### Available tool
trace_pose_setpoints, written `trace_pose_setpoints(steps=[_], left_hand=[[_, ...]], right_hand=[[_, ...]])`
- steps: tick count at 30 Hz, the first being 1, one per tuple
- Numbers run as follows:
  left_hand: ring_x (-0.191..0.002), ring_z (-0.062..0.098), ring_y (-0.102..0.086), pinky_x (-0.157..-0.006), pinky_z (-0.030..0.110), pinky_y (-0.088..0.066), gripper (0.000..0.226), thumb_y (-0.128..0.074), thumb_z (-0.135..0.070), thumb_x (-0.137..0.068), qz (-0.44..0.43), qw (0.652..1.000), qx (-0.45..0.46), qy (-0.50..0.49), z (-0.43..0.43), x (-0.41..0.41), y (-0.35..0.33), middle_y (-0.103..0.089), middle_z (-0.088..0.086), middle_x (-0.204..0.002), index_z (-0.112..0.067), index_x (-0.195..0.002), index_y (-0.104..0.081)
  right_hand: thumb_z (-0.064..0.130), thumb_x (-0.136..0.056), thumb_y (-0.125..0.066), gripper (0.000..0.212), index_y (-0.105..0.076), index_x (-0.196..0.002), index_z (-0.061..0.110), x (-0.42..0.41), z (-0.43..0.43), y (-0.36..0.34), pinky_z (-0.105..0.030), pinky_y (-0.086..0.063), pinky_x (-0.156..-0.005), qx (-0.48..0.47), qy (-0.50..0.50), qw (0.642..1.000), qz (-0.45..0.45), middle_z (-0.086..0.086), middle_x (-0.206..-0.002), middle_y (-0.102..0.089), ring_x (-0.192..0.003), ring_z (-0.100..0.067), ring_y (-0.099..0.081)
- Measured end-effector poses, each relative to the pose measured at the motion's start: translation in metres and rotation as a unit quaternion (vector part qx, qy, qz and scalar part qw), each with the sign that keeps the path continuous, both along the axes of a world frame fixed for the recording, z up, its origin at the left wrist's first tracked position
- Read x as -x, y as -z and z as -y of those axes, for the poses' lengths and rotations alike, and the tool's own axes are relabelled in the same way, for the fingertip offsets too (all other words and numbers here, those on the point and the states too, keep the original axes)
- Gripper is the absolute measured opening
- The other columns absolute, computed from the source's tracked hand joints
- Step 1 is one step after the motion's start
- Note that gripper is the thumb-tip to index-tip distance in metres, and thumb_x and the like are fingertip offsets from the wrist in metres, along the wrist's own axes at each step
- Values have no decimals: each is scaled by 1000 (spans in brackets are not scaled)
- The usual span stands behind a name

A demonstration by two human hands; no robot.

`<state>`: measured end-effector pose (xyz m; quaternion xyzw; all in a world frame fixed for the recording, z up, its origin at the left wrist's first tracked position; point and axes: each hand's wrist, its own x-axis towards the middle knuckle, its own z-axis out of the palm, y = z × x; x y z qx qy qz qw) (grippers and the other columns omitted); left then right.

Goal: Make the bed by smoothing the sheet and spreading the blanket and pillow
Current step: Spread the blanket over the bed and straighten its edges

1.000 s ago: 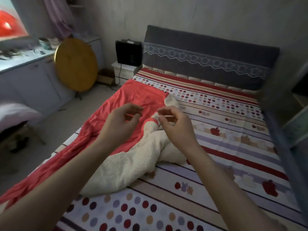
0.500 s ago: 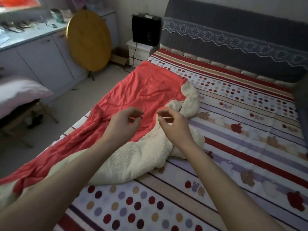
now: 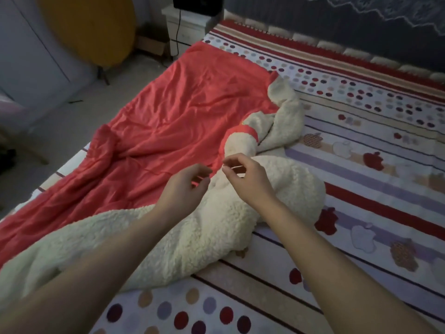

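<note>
Head view: blanket (image 3: 168,121) left end cut off; hands (image 3: 216,182) empty.

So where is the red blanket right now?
In the head view, the red blanket lies bunched along the bed's left side on the patterned sheet, cream fleece lining turned up, just beyond both hands.

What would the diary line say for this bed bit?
stage: blanket bunched | left hand: open, above blanket | right hand: open, above blanket | sheet: bare
</note>
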<state>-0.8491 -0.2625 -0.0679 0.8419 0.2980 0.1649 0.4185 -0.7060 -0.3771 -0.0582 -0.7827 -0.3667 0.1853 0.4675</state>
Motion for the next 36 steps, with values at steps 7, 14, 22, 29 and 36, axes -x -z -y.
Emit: trace_pose_setpoints(steps=[7, 14, 22, 29, 36], left_hand=[[-92, 4, -67, -90, 37, -54, 22, -62, -15, -93, -13, 1000, 16, -9, -21, -22, 116, -71, -15, -101, -26, -110, -70], [-100, 11, -65, -95, 37, -52, 25, -63, -16, -93, -63, 998, 12, -16, -41, -24, 189, -69, -10, -109, -25, -116, -68], [-117, 36, -57, -98, 37, -42, 48, -68, -16, -85, -199, 979, -27, -25, -57, -21, 237, -63, 16, -126, -14, -132, -61], [-128, 32, -47, -109, 45, -31, 59, -71, -33, -79, -331, 939, -91, -26, -55, -18, 245, -59, 7, -131, -25, -135, -53], [-89, 31, -67, -73, 35, -50, 27, -70, -31, -74, -281, 959, -3, -38, -57, -5, 248, -71, 4, -91, -26, -100, -68]], right_hand=[[20, -93, -68, 11, -71, -104, 20, -29, -30, 104, -20, -53, -85, 19, -22, 999, 32, 13, -96, -71, -91, -1, -66], [27, -94, -67, 22, -69, -115, 24, -43, -48, 172, -30, -45, -99, 100, -76, 984, 128, 10, -113, -69, -115, -13, -56], [36, -96, -59, 68, -27, -155, 37, -56, -51, 205, -47, -5, -124, 344, -155, 881, 286, 7, -167, -17, -155, -29, 0], [41, -96, -50, 68, -23, -158, 33, -52, -47, 217, -48, -3, -124, 420, -156, 831, 330, 4, -163, -28, -153, -29, -7], [17, -91, -57, 23, -65, -111, 26, -37, -52, 209, -46, -28, -105, 406, -112, 813, 402, 2, -119, -60, -125, -27, -38]])
